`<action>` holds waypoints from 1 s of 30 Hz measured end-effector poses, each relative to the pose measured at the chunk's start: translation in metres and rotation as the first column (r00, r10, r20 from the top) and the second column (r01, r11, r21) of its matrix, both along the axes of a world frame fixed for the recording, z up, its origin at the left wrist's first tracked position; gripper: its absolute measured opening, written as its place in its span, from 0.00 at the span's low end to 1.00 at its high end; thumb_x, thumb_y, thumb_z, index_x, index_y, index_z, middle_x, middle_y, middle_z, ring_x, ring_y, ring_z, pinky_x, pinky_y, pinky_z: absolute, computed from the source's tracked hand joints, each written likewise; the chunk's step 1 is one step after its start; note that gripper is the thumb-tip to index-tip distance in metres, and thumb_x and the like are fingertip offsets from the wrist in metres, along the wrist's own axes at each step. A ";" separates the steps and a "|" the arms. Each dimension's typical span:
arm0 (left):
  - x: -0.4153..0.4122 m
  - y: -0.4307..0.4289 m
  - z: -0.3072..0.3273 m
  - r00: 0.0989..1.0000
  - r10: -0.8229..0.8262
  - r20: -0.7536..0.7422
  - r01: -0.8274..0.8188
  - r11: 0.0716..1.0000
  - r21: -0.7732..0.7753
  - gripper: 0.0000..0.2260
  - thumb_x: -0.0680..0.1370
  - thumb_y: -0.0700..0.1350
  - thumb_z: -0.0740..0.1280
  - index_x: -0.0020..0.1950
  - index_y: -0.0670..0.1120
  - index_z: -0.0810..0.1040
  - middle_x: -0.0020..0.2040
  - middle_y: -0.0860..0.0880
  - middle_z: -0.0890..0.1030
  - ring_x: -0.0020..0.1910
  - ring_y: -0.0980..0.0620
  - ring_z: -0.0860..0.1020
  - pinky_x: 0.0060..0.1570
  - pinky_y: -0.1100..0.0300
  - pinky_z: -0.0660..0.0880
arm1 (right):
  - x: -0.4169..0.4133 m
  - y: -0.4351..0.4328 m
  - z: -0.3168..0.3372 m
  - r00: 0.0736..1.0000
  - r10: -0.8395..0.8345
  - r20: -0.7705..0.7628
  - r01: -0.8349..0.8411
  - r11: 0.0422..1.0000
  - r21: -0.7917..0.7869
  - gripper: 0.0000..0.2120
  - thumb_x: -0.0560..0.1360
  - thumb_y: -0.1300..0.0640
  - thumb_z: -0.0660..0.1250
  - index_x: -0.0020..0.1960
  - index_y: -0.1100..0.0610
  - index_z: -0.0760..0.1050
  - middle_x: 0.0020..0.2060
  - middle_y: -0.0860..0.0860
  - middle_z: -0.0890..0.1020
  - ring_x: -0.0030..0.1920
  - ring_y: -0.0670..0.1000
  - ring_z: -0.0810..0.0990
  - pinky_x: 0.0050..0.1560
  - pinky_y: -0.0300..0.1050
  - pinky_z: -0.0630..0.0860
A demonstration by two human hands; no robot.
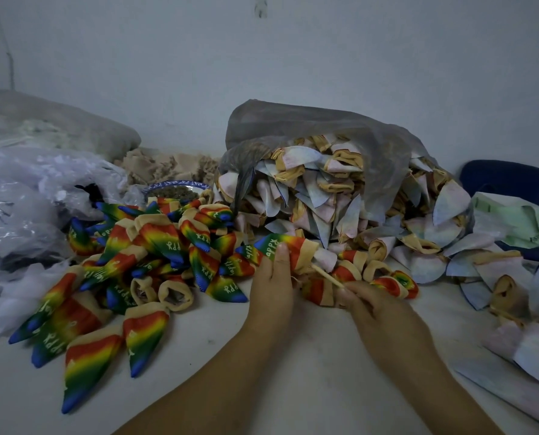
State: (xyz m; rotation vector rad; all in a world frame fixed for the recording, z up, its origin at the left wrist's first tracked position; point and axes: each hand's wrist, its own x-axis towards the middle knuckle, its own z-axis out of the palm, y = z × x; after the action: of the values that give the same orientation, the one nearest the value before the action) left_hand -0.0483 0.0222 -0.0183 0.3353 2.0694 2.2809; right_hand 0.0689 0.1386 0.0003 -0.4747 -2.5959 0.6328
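Note:
My left hand [272,285] grips a rainbow fabric cone [288,246] printed with white letters, thumb lying along its side. The cone's beige open end faces right. My right hand [375,304] pinches a thin wooden stick [326,275] whose far end goes into that beige opening. Both hands meet just above the white table [261,356], at the centre of the view.
A heap of finished rainbow cones [142,262] lies to the left. A grey plastic bag [324,146] spills pale inside-out cones [340,202] behind and to the right. Clear plastic bags [26,199] sit far left, a patterned bowl [175,189] behind the heap, a dark blue chair back [503,180] at right.

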 end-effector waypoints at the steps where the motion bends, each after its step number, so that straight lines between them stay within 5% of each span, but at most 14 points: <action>1: -0.002 -0.001 0.001 1.000 -0.002 0.023 0.002 1.000 0.011 0.19 0.83 0.58 0.52 0.57 0.48 0.78 0.52 0.46 0.81 0.53 0.51 0.80 0.48 0.65 0.75 | 0.001 0.006 0.001 1.000 -0.011 -0.004 0.011 1.000 0.017 0.12 0.78 0.42 0.54 0.52 0.40 0.76 0.41 0.41 0.78 0.41 0.41 0.75 0.39 0.42 0.73; 3: -0.008 -0.002 0.000 0.999 -0.005 0.043 0.005 1.000 0.003 0.18 0.83 0.57 0.53 0.53 0.48 0.78 0.48 0.48 0.82 0.47 0.55 0.80 0.40 0.67 0.73 | 0.003 0.014 0.001 0.999 -0.039 -0.035 0.041 0.998 0.051 0.14 0.79 0.45 0.56 0.57 0.44 0.77 0.45 0.42 0.76 0.44 0.44 0.74 0.42 0.43 0.72; 6: -0.008 -0.004 -0.001 0.999 -0.043 0.004 0.043 0.998 -0.036 0.20 0.84 0.57 0.54 0.45 0.46 0.79 0.33 0.54 0.82 0.39 0.58 0.80 0.41 0.66 0.72 | 0.003 0.018 0.002 0.993 -0.076 -0.092 0.081 0.995 0.062 0.14 0.80 0.48 0.58 0.58 0.49 0.78 0.45 0.44 0.75 0.44 0.46 0.73 0.42 0.43 0.70; 13: 0.004 0.001 0.000 0.979 -0.186 -0.089 0.171 0.973 -0.154 0.28 0.83 0.59 0.53 0.27 0.49 0.74 0.23 0.55 0.72 0.25 0.63 0.70 0.30 0.74 0.66 | -0.002 0.003 -0.008 0.992 -0.095 -0.088 0.084 0.989 -0.119 0.11 0.79 0.44 0.55 0.53 0.41 0.77 0.39 0.41 0.78 0.40 0.41 0.73 0.37 0.42 0.69; 17: 0.005 0.000 0.001 0.980 -0.199 0.014 0.200 0.975 -0.094 0.26 0.80 0.63 0.53 0.36 0.49 0.81 0.31 0.55 0.81 0.35 0.63 0.78 0.40 0.72 0.72 | -0.004 -0.002 -0.006 0.996 -0.038 -0.075 0.028 0.991 -0.131 0.08 0.79 0.43 0.56 0.47 0.37 0.74 0.38 0.41 0.79 0.40 0.42 0.75 0.42 0.45 0.75; 20: 0.002 -0.001 0.004 0.971 -0.184 0.151 0.184 0.983 0.012 0.25 0.80 0.63 0.56 0.58 0.45 0.82 0.51 0.47 0.85 0.53 0.51 0.81 0.60 0.54 0.75 | -0.002 0.002 -0.001 0.999 -0.022 -0.026 0.020 0.997 -0.077 0.12 0.78 0.40 0.55 0.46 0.41 0.76 0.38 0.43 0.80 0.40 0.42 0.77 0.42 0.46 0.76; 22: -0.003 -0.003 0.006 0.965 -0.173 0.196 0.150 0.980 0.127 0.22 0.81 0.59 0.59 0.60 0.43 0.80 0.52 0.44 0.85 0.54 0.47 0.82 0.64 0.47 0.75 | 0.001 0.004 0.003 1.000 -0.022 0.019 0.022 1.000 -0.008 0.15 0.77 0.37 0.53 0.45 0.41 0.76 0.37 0.43 0.80 0.38 0.42 0.77 0.41 0.43 0.76; 27: -0.010 -0.009 0.006 0.931 -0.224 0.287 0.125 0.937 0.328 0.17 0.80 0.52 0.66 0.61 0.41 0.80 0.49 0.44 0.86 0.46 0.50 0.85 0.49 0.55 0.80 | 0.005 0.006 0.008 0.996 -0.011 0.088 0.002 0.995 0.099 0.17 0.74 0.33 0.53 0.44 0.39 0.77 0.37 0.41 0.79 0.38 0.40 0.76 0.39 0.39 0.74; 30: -0.011 -0.011 0.007 0.891 -0.312 0.329 0.171 0.903 0.394 0.13 0.81 0.48 0.64 0.51 0.40 0.85 0.48 0.40 0.85 0.39 0.51 0.84 0.36 0.60 0.79 | 0.006 0.007 0.010 0.998 0.022 0.056 -0.033 0.979 0.200 0.27 0.68 0.27 0.44 0.40 0.41 0.76 0.33 0.43 0.78 0.34 0.41 0.75 0.33 0.38 0.70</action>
State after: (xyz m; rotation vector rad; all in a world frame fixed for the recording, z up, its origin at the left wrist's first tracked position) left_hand -0.0594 0.0108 -0.0109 0.1316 1.3450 2.3226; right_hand 0.0745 0.1457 0.0101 -0.3964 -2.6853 0.3654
